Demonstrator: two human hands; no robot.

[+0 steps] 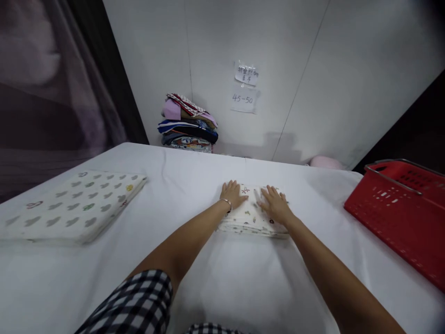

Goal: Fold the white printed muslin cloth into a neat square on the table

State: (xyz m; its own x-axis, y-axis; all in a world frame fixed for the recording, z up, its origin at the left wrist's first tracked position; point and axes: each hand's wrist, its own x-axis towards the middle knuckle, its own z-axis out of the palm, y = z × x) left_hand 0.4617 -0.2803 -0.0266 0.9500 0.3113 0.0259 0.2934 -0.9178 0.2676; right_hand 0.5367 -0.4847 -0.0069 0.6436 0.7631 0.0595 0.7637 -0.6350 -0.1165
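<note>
A small folded white cloth with little coloured prints lies on the white table in front of me. My left hand rests flat on its left part, fingers stretched out, a thin bracelet on the wrist. My right hand lies flat on its right part, fingers spread. Both palms press down on the cloth and neither hand grips anything.
A larger folded white cloth with grey prints lies at the table's left. A red plastic basket with a metal handle stands at the right edge. A stack of folded coloured cloths sits against the back wall, under two paper notes.
</note>
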